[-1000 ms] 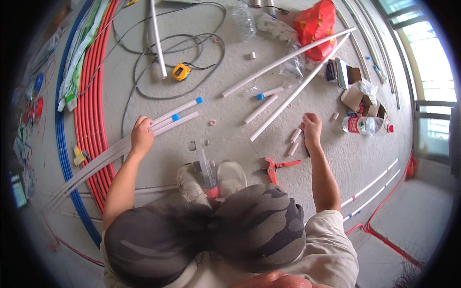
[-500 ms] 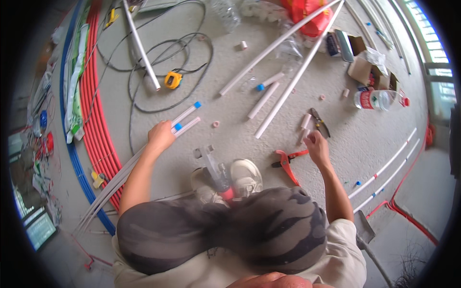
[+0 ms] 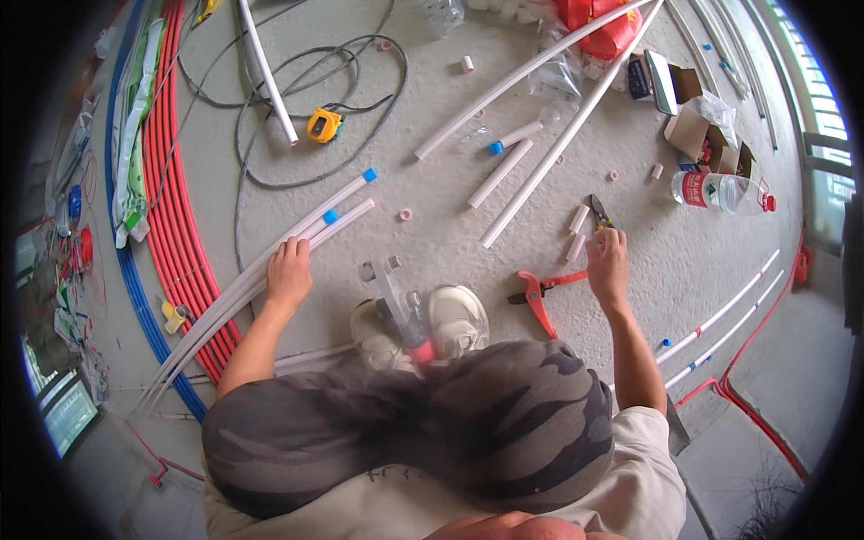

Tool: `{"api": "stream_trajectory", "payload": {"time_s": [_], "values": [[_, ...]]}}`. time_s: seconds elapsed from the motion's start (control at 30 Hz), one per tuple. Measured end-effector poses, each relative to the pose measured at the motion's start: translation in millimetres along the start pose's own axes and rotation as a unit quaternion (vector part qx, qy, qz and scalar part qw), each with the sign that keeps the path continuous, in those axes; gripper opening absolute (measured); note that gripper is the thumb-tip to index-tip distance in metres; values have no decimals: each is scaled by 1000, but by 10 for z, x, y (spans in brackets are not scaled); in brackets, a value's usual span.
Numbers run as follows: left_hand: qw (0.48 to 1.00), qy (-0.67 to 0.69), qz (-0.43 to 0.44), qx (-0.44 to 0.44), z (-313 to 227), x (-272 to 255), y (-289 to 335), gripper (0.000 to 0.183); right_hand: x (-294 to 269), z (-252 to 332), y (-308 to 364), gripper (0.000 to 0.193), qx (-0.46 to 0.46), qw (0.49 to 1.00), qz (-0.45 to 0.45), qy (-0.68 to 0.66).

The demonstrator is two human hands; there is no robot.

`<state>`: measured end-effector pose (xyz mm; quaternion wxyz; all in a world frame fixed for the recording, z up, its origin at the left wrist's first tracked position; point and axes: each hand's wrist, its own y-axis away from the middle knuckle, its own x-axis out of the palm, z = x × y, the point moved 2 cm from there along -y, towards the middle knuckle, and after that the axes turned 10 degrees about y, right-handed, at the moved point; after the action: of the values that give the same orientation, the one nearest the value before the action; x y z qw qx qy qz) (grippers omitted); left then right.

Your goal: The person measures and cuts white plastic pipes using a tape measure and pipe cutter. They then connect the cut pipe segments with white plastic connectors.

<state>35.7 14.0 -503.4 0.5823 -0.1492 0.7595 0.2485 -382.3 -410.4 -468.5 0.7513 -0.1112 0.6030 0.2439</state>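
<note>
My left hand (image 3: 289, 273) rests at the near side of a bundle of long white pipes (image 3: 225, 301), its outstretched fingers touching the nearest pipe. Blue end pieces (image 3: 330, 216) mark two of the pipes. On the right, my right hand (image 3: 609, 261) is low over the floor with its fingers curled together; what they hold, if anything, is hidden. It covers the handle ends of the pliers (image 3: 602, 214). Two short white pipe pieces (image 3: 576, 245) lie just left of its fingers. A red pipe cutter (image 3: 537, 290) lies nearby, one handle reaching toward my right wrist.
A yellow tape measure (image 3: 324, 125) lies by a looped grey cable (image 3: 402, 81). Long white pipes (image 3: 576, 130) cross the far floor. Boxes (image 3: 697, 130) and a water bottle (image 3: 715, 192) stand right. Red pipes (image 3: 180, 216) line the left. A clear-bodied tool (image 3: 400, 310) lies between my shoes.
My left hand has drawn back along the white pipes, whose ends now lie more spread apart. My right hand has shifted slightly right and away, over the pliers' handles.
</note>
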Motion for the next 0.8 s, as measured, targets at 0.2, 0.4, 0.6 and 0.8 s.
{"api": "stream_trajectory", "payload": {"time_s": [0.2, 0.4, 0.6, 0.8], "values": [[999, -8, -33, 19, 50, -4, 69, 23, 114, 194, -121, 19, -85, 989, 101, 59], [997, 24, -66, 41, 138, 39, -33, 26, 366, 656, 552, 20, -261, 924, 280, 12], [979, 184, -82, 32, -208, -175, -378, 25, 425, 858, 690, 13, -317, 910, 266, -6], [962, 272, -12, 23, -519, -326, -947, 24, -131, 1442, 266, 5, -317, 930, 149, -111]]}}
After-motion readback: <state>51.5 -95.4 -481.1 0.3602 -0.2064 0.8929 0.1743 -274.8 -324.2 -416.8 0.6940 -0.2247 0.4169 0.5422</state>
